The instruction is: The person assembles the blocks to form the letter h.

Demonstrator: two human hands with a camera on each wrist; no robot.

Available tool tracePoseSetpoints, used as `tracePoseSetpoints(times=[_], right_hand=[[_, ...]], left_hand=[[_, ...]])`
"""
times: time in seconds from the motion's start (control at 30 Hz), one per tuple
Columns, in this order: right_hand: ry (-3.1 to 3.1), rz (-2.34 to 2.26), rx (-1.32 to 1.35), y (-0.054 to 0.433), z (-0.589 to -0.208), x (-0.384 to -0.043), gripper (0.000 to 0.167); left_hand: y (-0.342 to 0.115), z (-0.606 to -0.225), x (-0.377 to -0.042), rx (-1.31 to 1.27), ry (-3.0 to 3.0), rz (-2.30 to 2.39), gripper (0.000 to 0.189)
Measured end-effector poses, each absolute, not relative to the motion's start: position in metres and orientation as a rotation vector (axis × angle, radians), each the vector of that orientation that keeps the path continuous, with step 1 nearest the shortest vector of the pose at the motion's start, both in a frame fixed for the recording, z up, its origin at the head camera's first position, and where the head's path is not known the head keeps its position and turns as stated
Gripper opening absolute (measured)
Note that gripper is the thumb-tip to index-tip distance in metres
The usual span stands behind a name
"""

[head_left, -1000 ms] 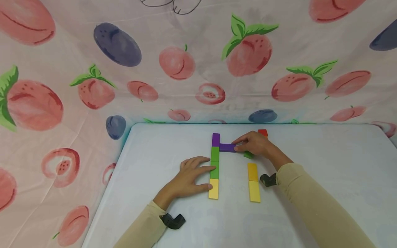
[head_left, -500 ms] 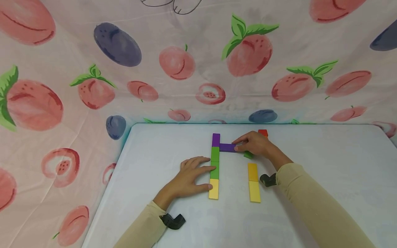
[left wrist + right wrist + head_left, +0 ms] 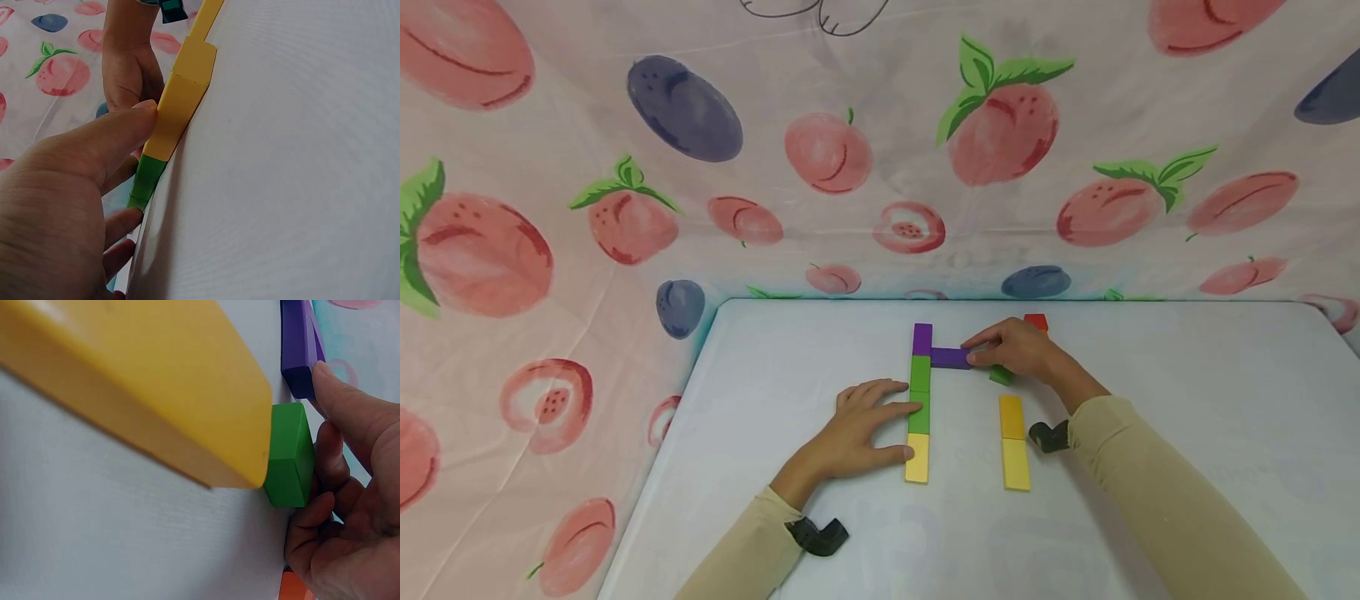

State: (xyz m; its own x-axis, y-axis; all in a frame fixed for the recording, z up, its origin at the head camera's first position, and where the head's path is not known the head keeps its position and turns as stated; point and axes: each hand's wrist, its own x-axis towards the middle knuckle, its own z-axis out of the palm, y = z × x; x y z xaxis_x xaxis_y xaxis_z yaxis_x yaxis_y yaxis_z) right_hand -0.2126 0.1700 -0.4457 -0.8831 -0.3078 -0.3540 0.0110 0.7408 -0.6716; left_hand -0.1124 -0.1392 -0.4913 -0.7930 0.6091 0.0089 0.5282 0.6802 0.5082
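A column of blocks lies end to end on the white table: a purple block (image 3: 922,340), two green blocks (image 3: 920,373), and a yellow block (image 3: 917,458) nearest me. My left hand (image 3: 859,433) rests against its left side, thumb on the yellow block and index finger on a green one. A second purple block (image 3: 950,358) extends sideways from the column. My right hand (image 3: 1018,350) pinches its right end between thumb and finger, as the right wrist view also shows. Beneath that hand sits another green block (image 3: 290,456), partly hidden in the head view.
To the right, two yellow blocks (image 3: 1011,417) lie end to end, apart from the column. A red block (image 3: 1036,321) shows behind the right hand, partly covered. Fruit-printed cloth (image 3: 880,167) rises behind the table's far edge. Dark wrist mounts (image 3: 818,537) stick out from both sleeves.
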Motion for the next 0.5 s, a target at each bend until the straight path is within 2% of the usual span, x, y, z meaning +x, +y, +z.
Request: tracePoseSetpoints(times=[0.5], right_hand=[[2.500, -0.973, -0.209, 0.1688, -0.4465, -0.2107, 0.031]], left_hand=[[-0.1396, -0.4908, -0.1119, 0.934, 2.732, 0.738, 0.062]])
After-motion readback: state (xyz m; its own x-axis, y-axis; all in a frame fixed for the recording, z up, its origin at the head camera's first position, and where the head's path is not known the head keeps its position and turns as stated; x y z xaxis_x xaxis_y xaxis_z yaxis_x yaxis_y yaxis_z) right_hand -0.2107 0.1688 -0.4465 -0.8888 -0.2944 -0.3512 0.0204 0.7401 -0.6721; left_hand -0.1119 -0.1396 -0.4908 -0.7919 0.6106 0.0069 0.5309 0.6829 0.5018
